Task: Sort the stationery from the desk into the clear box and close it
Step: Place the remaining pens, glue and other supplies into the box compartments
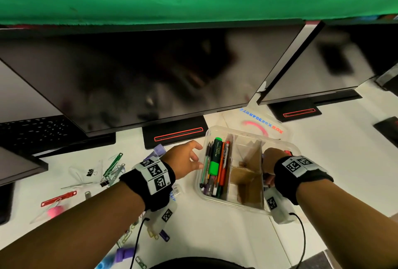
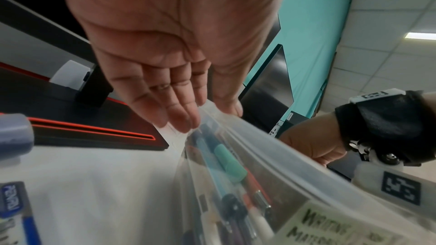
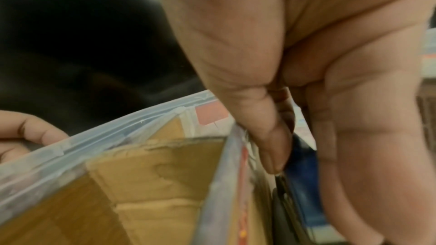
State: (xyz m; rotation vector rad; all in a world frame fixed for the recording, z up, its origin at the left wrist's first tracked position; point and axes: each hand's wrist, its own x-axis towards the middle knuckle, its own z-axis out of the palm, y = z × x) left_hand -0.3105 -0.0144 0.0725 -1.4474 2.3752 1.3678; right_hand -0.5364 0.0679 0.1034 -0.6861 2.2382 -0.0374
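Observation:
The clear box (image 1: 200,182) stands open on the white desk, split by cardboard dividers (image 1: 247,180). Its left compartment holds pens and a green highlighter (image 1: 215,167). My left hand (image 1: 189,159) lies against the box's left wall with straight fingers (image 2: 179,115) touching the rim (image 2: 259,156). My right hand (image 1: 270,161) is down in the right compartment. Its thumb (image 3: 271,146) and curled fingers pinch a dark blue item (image 3: 304,183) that I cannot identify. The cardboard (image 3: 165,174) fills the middle compartments.
The box's lid (image 1: 258,122) lies flat behind it. Binder clips (image 1: 90,172), a red fastener (image 1: 58,198), paper clips (image 1: 127,236) and a purple piece (image 1: 123,254) lie scattered at left. Two monitors (image 1: 150,75) with their bases (image 1: 176,134) and a keyboard (image 1: 38,131) stand behind.

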